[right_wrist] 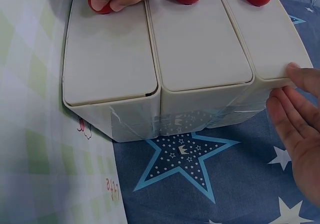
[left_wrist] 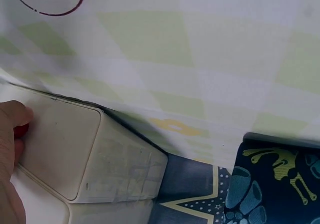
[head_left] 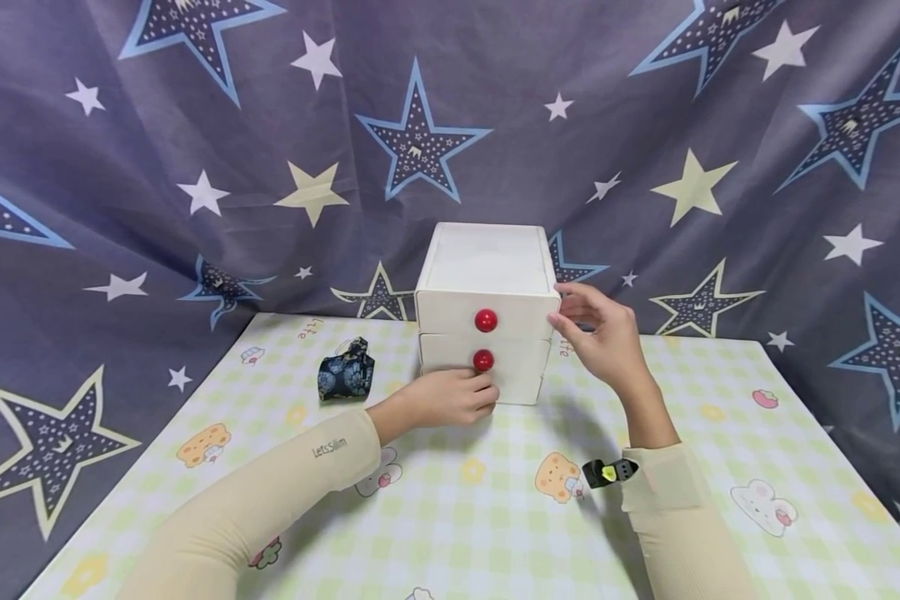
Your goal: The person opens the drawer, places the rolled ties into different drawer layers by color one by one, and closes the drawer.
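Note:
A white three-drawer box (head_left: 495,258) stands on the table, with a round red knob on each drawer front. My left hand (head_left: 450,397) pinches the lowest red knob (right_wrist: 100,6), which its fingers mostly cover. The upper knob (head_left: 486,320) and middle knob (head_left: 483,360) are untouched. At the box's upper right front corner is my right hand (head_left: 603,337). Its thumb rests on the top drawer's front and its fairly straight fingers lie against the side, as the right wrist view shows. All three drawers look closed.
A dark blue patterned cloth item (head_left: 347,372) lies left of the box. Behind the box hangs a dark star-printed curtain (head_left: 255,125). A checked cloth with cartoon prints covers the table (head_left: 435,517). A small black and yellow device (head_left: 609,472) sits at my right wrist.

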